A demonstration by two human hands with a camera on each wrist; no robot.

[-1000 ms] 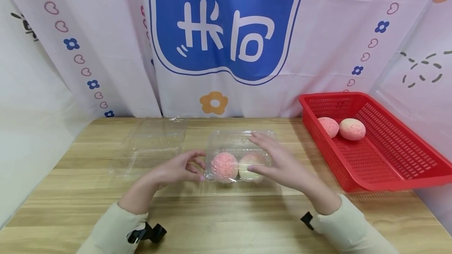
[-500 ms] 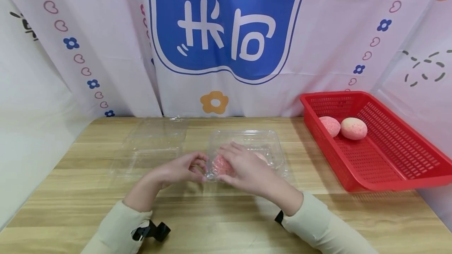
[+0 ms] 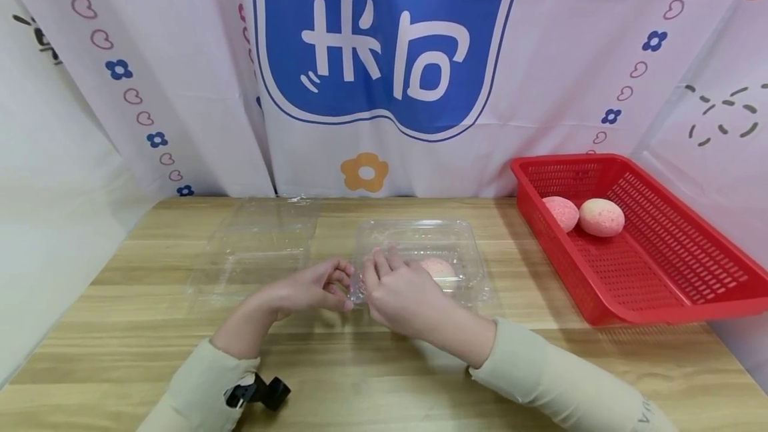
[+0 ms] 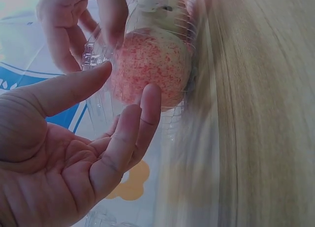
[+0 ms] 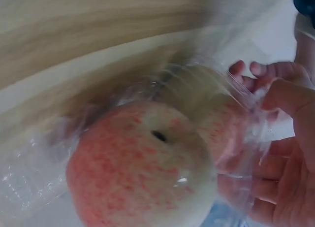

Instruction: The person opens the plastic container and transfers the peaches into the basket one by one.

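Observation:
A clear plastic clamshell box (image 3: 456,232) lies on the wooden table with two peaches inside. One pink-speckled peach (image 4: 150,69) is mostly covered by my right hand in the head view; the other, a paler peach (image 3: 437,269), shows to its right. My right hand (image 3: 399,292) reaches over the left half of the box, its bent fingers and thumb gripping plastic near the left end. At that same end, my left hand (image 3: 318,285) has loosely curved fingers, with fingertips right beside the box wall.
Further left on the table stands another clear plastic box (image 3: 258,252), opened out. A red plastic basket (image 3: 654,285) at the right contains two peaches (image 3: 602,217). Behind the table hangs a white printed cloth (image 3: 432,165).
My right hand has moved left from the box's right end, across the lid, to its left end, and its fingers have bent. My left hand has barely moved.

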